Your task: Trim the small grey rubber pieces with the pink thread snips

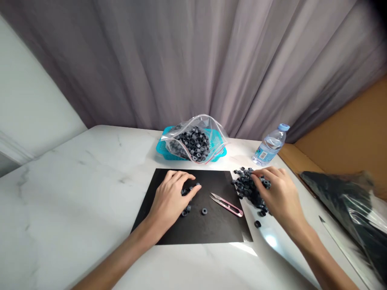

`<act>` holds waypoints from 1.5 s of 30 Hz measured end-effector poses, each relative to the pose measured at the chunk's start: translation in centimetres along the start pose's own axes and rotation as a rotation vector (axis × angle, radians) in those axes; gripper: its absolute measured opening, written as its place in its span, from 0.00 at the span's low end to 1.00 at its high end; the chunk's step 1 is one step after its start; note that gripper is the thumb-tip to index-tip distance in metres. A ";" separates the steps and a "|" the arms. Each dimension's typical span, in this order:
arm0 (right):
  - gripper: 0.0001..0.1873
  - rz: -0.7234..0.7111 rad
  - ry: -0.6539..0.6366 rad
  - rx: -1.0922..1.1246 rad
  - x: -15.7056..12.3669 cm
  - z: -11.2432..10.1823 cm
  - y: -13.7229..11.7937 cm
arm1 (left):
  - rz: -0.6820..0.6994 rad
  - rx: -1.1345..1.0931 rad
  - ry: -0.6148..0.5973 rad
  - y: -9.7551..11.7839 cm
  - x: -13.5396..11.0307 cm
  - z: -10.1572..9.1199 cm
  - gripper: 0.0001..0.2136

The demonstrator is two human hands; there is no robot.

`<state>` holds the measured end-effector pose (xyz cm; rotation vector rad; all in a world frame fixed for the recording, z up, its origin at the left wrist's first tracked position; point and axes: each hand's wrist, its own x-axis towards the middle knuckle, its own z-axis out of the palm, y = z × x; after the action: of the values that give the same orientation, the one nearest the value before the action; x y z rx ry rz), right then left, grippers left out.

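Note:
On the black mat (220, 233), my left hand (171, 195) curves around several small dark grey rubber rings (188, 209), its thumb and index finger apart. Part of that group is hidden behind the hand. A single grey ring (204, 211) lies by itself to the right of it. Pink-handled thread snips (227, 204) rest farther right on the mat, blades pointing left. My right hand (279, 191) is at the pile of rings (249, 187) just off the mat's right edge, thumb and fingertips pinched together. Whatever is between those fingertips is too small to make out.
Behind the mat, a turquoise basket (161, 151) holds an open zip bag (193, 143) full of similar rings. A water bottle (270, 145) stands at the back right. Beside it are a cardboard box (347, 133) and a dark plastic bag (344, 201). One stray ring (257, 224) lies below the pile.

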<state>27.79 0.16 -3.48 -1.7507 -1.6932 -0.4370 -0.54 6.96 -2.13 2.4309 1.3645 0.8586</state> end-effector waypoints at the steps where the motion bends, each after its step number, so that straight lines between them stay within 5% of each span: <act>1: 0.18 0.011 -0.036 -0.086 0.0 -0.1 1.2 | 0.007 0.025 0.004 -0.2 0.4 0.4 0.08; 4: 0.24 0.015 -0.095 -0.187 0.0 -0.3 2.8 | 0.033 0.069 0.015 -0.5 0.7 1.5 0.06; 8: 0.23 -0.039 -0.028 0.022 -0.3 0.0 -0.5 | 0.085 0.082 0.045 -0.6 0.5 2.2 0.02; 12: 0.19 -0.179 -0.342 0.432 -2.3 1.5 -6.5 | 0.170 0.012 0.077 -0.1 0.2 1.3 0.05; 16: 0.12 -0.261 -0.482 0.476 -4.3 2.7 -9.2 | 0.251 -0.087 0.116 0.7 -0.7 -0.2 0.07; 20: 0.07 -0.177 -0.459 0.611 -4.1 2.6 -9.1 | 0.327 -0.180 0.198 1.1 -1.9 -1.0 0.11; 25: 0.05 0.100 -0.390 0.963 -2.9 1.7 -8.8 | 0.371 -0.218 0.234 1.6 -2.5 -1.1 0.14; 33: 0.08 0.252 -0.340 1.230 -2.9 1.3 -8.4 | 0.151 -0.464 0.144 2.5 -2.9 -1.5 0.11; 39: 0.09 0.433 -0.311 1.335 -3.0 1.2 -8.7 | -0.257 -0.932 -0.163 2.5 -2.9 -2.2 0.09; 45: 0.07 0.418 -0.252 1.314 -3.0 0.6 -9.1 | -0.259 -1.123 -0.142 2.7 -2.8 -2.3 0.07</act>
<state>18.52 -2.18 -3.83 -1.0536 -1.1635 0.9316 -1.06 2.90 -0.13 1.3812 0.7591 0.9783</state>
